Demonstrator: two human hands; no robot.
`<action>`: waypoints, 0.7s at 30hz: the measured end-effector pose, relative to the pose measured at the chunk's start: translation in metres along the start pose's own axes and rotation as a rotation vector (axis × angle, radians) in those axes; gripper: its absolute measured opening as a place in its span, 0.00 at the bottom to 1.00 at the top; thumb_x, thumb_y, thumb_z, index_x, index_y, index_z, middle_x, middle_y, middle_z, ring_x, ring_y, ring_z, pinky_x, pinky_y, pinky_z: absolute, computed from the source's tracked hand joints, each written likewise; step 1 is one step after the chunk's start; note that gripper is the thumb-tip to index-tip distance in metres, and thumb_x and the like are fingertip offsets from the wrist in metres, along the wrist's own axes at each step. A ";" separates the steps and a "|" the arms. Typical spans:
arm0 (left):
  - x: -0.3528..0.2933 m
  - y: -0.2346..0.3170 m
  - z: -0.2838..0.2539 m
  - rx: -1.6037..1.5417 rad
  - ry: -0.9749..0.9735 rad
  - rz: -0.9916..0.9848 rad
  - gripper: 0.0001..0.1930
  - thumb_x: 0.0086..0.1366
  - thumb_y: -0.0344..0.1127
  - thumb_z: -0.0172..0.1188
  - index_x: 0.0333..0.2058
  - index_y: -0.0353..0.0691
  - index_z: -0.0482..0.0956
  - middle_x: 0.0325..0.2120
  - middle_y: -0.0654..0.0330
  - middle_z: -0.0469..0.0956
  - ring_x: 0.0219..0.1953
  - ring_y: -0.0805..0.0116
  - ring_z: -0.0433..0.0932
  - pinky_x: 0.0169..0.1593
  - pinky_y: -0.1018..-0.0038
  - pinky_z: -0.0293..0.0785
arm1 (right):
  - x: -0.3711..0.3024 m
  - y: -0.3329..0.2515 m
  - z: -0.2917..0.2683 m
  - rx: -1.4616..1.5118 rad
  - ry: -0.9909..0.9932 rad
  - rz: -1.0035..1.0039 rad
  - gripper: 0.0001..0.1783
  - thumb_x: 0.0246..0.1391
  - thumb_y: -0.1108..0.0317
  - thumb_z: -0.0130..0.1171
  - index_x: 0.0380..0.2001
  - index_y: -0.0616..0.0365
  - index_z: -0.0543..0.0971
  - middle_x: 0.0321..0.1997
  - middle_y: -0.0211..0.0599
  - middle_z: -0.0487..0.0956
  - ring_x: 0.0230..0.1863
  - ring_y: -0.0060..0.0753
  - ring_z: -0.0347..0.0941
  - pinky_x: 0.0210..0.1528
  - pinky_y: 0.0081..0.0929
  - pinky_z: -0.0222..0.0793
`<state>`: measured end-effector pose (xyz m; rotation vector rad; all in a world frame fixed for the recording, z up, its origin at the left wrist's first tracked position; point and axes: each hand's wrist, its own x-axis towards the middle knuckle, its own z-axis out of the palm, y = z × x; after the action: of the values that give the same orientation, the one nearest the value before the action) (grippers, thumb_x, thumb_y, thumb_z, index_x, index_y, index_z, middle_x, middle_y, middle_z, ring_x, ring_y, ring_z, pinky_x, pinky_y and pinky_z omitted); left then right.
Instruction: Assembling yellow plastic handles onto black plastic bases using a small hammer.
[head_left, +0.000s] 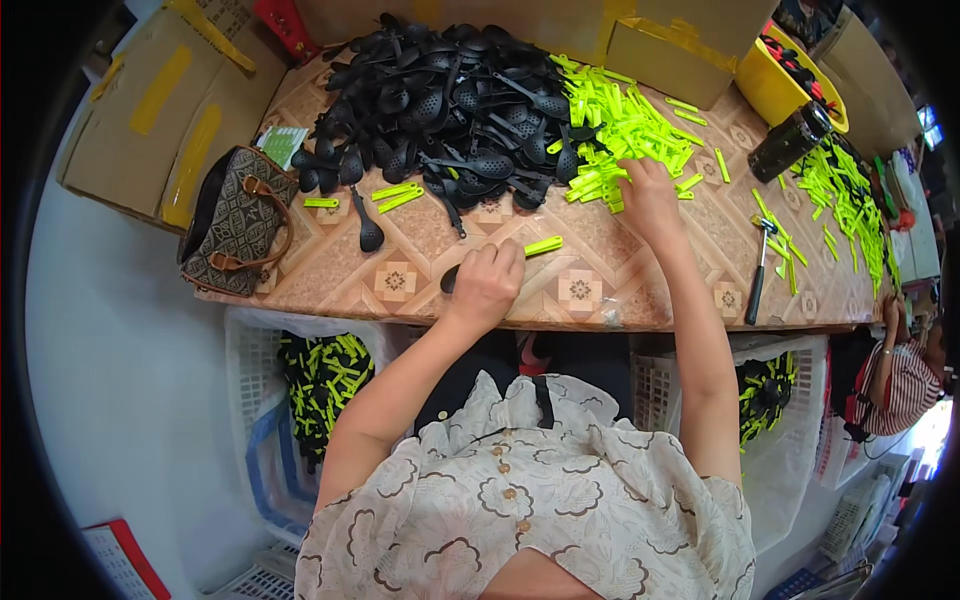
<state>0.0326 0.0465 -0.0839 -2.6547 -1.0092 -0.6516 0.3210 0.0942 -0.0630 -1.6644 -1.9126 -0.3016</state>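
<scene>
My left hand (488, 284) is closed around a black spoon (449, 280) with a lime-green handle (545, 245), low over the table's front edge. The dark head shows on one side of the fist and the green end on the other. My right hand (650, 198) reaches to the near edge of a heap of lime-green plastic handles (625, 120), its fingers bent and pinching a handle there. To the left of that heap lies a big pile of black slotted spoons and ladles (440, 100). One loose black ladle (369, 235) and a few green handles (398, 197) lie nearer me.
A patterned handbag (235, 225) stands at the left by a cardboard box (160, 120). At the right are a hammer (758, 275), a dark bottle (790, 142) and a yellow bin (800, 75). Filled crates (250, 370) sit below the table. Another person (895, 390) sits far right.
</scene>
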 end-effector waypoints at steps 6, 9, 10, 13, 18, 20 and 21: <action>0.004 0.005 -0.003 -0.109 0.018 -0.006 0.18 0.52 0.31 0.53 0.43 0.36 0.76 0.38 0.58 0.73 0.37 0.63 0.74 0.37 0.69 0.68 | 0.010 0.015 0.013 -0.187 -0.071 -0.016 0.05 0.45 0.74 0.56 0.29 0.58 0.75 0.31 0.41 0.75 0.37 0.47 0.72 0.37 0.42 0.71; 0.006 -0.002 -0.002 -0.160 0.071 -0.011 0.18 0.54 0.32 0.54 0.45 0.37 0.76 0.38 0.57 0.73 0.38 0.61 0.73 0.40 0.67 0.67 | 0.017 0.006 0.009 -0.191 -0.008 -0.063 0.04 0.44 0.74 0.57 0.28 0.58 0.75 0.30 0.41 0.75 0.34 0.46 0.72 0.35 0.42 0.71; 0.005 -0.005 -0.002 -0.165 0.098 -0.006 0.19 0.54 0.33 0.55 0.46 0.37 0.76 0.38 0.56 0.73 0.38 0.61 0.73 0.42 0.66 0.65 | 0.020 -0.002 0.010 -0.180 0.042 -0.097 0.04 0.44 0.73 0.57 0.28 0.58 0.76 0.29 0.42 0.75 0.33 0.46 0.72 0.34 0.42 0.71; 0.008 -0.004 -0.007 -0.230 0.128 -0.064 0.19 0.55 0.33 0.58 0.46 0.38 0.76 0.38 0.56 0.73 0.40 0.61 0.73 0.44 0.65 0.65 | 0.032 -0.024 0.025 0.017 0.098 -0.101 0.07 0.43 0.70 0.61 0.29 0.55 0.76 0.31 0.41 0.75 0.33 0.46 0.72 0.34 0.39 0.71; 0.007 -0.010 -0.017 -0.311 0.120 -0.142 0.18 0.53 0.33 0.63 0.44 0.39 0.77 0.37 0.58 0.73 0.40 0.60 0.74 0.43 0.64 0.65 | 0.044 -0.023 0.045 -0.135 -0.115 -0.028 0.05 0.50 0.67 0.59 0.30 0.55 0.76 0.34 0.42 0.74 0.39 0.47 0.72 0.39 0.41 0.71; 0.004 -0.018 -0.019 -0.329 0.114 -0.174 0.16 0.53 0.32 0.64 0.42 0.39 0.78 0.36 0.58 0.74 0.39 0.60 0.74 0.43 0.64 0.65 | 0.044 -0.014 0.047 -0.048 -0.020 0.030 0.06 0.50 0.68 0.59 0.28 0.56 0.75 0.33 0.42 0.74 0.39 0.48 0.72 0.37 0.44 0.71; 0.004 -0.025 -0.020 -0.416 0.094 -0.234 0.13 0.54 0.32 0.63 0.40 0.39 0.78 0.34 0.58 0.74 0.38 0.59 0.75 0.41 0.64 0.67 | 0.044 -0.006 0.044 0.037 0.023 0.052 0.07 0.53 0.66 0.57 0.30 0.58 0.75 0.35 0.45 0.75 0.40 0.48 0.72 0.40 0.42 0.70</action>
<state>0.0118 0.0599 -0.0631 -2.8329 -1.2895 -1.1375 0.3011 0.1525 -0.0723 -1.6764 -1.8437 -0.2620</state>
